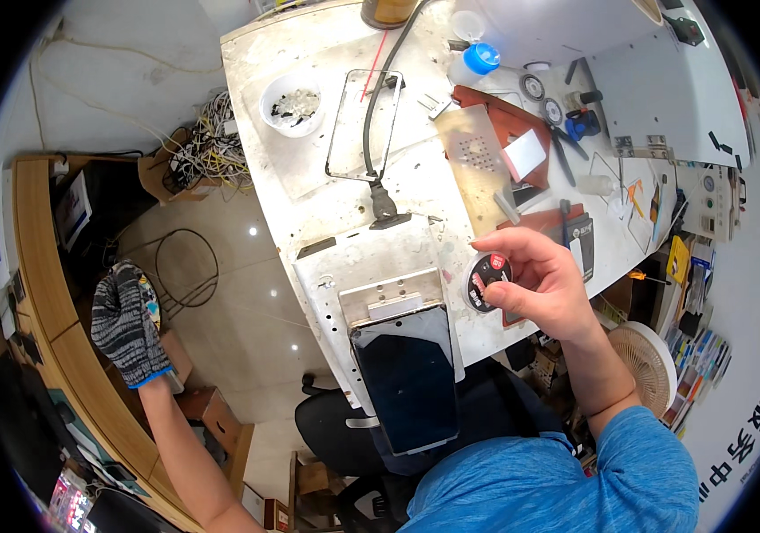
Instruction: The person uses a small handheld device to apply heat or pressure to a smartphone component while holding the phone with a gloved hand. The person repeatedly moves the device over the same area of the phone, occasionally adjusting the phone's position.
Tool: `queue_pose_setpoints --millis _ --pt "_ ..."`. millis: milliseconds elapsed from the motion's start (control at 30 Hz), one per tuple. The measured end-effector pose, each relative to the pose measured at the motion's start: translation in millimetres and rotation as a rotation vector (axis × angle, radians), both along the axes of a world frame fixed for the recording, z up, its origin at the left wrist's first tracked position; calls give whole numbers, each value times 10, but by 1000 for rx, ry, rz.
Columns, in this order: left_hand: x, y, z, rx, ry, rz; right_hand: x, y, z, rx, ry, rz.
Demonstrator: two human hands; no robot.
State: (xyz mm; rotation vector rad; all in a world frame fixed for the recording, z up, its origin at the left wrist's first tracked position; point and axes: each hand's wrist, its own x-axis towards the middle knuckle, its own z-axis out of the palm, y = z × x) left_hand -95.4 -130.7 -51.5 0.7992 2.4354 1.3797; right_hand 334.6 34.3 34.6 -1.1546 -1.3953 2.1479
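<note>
My bare right hand (540,284) pinches a small round spool (483,293) with a black and red label between thumb and fingers, above the table's near edge. Out to the left, over the floor, my left hand (127,324) wears a grey-black knit glove with a blue cuff. Its fingers are curled, and a small multicoloured patch shows beside them; what it is I cannot make out. Between my hands, a dark phone screen (407,382) lies on a white metal machine (318,284), against a metal bar (393,298). A black power plug (383,204) sits at the machine's far end.
Beyond the machine are a thin phone frame (336,133) and a white tub (293,105) of scraps. A blue-capped bottle (478,60), pliers (566,151) and a brown mat (473,160) lie far right. A fan (642,364) stands right; a black chair (336,435) is below.
</note>
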Motion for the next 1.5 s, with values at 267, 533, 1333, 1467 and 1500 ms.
queue_pose_setpoints --millis 267,533,1333,1467,1500 --pt "113 138 161 -12 29 18 -40 -2 9 1 -30 13" --pt "7 -381 62 -67 107 -40 -33 -33 -90 65 -53 -14" --pt "859 -1137 -489 -436 -342 -181 -38 -67 -69 125 -174 -79" --pt "1013 -1212 -544 -432 -417 -179 -38 -81 -91 127 -173 -86" --pt "1006 -1260 -575 -493 -406 -215 -40 -83 -88 126 -175 -88"
